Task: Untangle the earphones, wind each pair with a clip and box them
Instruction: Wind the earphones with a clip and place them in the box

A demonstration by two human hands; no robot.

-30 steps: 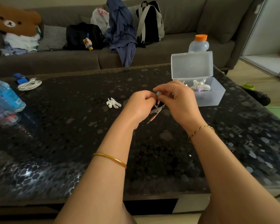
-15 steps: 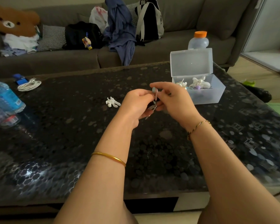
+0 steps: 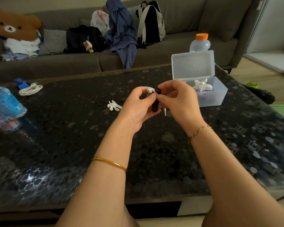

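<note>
Above the middle of the dark table, my left hand (image 3: 138,105) and my right hand (image 3: 179,99) meet around a pink earphone bundle (image 3: 150,90) and a black clip (image 3: 155,104). The left fingers hold the bundle, an earbud poking out on top. The right fingers pinch the clip's upper end. The plug (image 3: 165,111) hangs below. A white clip (image 3: 113,105) lies on the table left of my hands. The clear plastic box (image 3: 215,97) stands open at the right, holding wound white earphones (image 3: 202,84).
Water bottles (image 3: 6,104) lie at the table's left edge, near a coiled white cable (image 3: 30,89). An orange-capped bottle (image 3: 200,43) stands behind the box. A sofa with bags and clothes (image 3: 121,30) runs along the far side.
Both hands have lifted slightly and turned the bundle. The black clip now shows between them, with the earbud up top and the plug hanging free.
</note>
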